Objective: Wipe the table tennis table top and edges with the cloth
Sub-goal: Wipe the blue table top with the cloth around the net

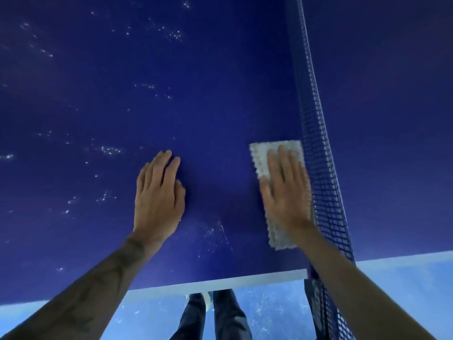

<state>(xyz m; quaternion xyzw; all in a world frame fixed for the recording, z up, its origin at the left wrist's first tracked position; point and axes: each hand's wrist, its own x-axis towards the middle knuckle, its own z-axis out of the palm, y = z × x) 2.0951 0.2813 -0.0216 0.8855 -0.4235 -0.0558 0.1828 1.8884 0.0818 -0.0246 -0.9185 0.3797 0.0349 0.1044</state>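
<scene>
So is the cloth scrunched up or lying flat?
Flat. The cloth lies as a long rectangle on the table top beside the net, with the right hand pressed open on it.

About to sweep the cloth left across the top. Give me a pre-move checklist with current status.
1. Cloth flat on the table top: ok.
2. Right hand pressing flat on the cloth: ok.
3. Leftward sweep path free: not ok, left hand rests flat on the top in the way.
4. Cloth free of the net: cannot tell, its right edge sits at the mesh.
5. Top free of white specks: not ok, clusters lie left of the hands.
6. White near edge wiped: cannot tell.
</scene>
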